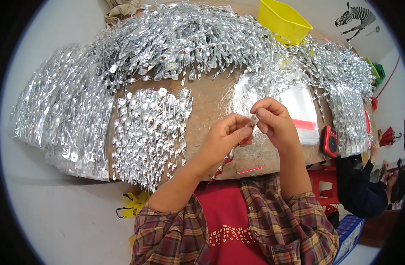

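Note:
My left hand (229,134) and my right hand (274,123) meet over the front of the table, fingertips pinched together. Between them shows the small silvery end tab (254,119) of a twisted foil strip. Below my left hand hangs a shiny red and silver twisted strip (223,165); whether it belongs to that same tab I cannot tell. Just behind my hands lies a bundle of thin white strings (238,99). Left of them, a row of silver twisted strips (149,134) is laid side by side, reaching over the table's front edge.
A large heap of silver twisted strips (180,39) spans the back. Bagged strips (70,119) lie at left, more bagged strips (349,110) at right. Clear plastic bags (299,106), a red radio-like box (329,141) and a yellow bin (282,22) stand around. Another person (365,190) sits at right.

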A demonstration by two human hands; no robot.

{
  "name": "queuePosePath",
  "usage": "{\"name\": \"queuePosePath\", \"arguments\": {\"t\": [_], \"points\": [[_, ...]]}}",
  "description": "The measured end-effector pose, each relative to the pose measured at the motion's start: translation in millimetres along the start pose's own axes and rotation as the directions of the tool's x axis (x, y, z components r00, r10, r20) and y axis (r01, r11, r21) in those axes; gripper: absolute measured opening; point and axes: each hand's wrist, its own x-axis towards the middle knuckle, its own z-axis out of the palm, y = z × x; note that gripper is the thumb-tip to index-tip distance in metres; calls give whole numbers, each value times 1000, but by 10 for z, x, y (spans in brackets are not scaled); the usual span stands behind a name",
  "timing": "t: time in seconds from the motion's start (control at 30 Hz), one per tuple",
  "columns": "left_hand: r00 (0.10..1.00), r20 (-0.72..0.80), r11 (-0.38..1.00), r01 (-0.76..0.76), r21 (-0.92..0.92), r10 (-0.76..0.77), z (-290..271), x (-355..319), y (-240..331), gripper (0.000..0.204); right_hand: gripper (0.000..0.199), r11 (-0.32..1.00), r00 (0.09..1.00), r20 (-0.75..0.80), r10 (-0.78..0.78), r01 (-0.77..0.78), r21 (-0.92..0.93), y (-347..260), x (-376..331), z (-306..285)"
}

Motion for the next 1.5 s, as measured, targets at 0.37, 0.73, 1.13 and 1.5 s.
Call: {"name": "queuePosePath", "arguments": {"t": [0.37,0.73,1.13,1.5], "points": [[1000,-26,957,3,289,4,-214,-169,-40,14,12,990,997,22,77,-79,120,56,142,-343],[989,-69,959,146,241,-133,-424,-306,-191,16,13,954,997,35,63,-70,292,218,238,-445],[995,18,886,-99,454,102,-317,-150,-195,29,11,973,962,224,154,-187,134,179,90,-134],[998,-35,990,-40,139,45,-202,-122,-72,18,11,975,961,169,220,-222,-8,120,46,-131]]}}
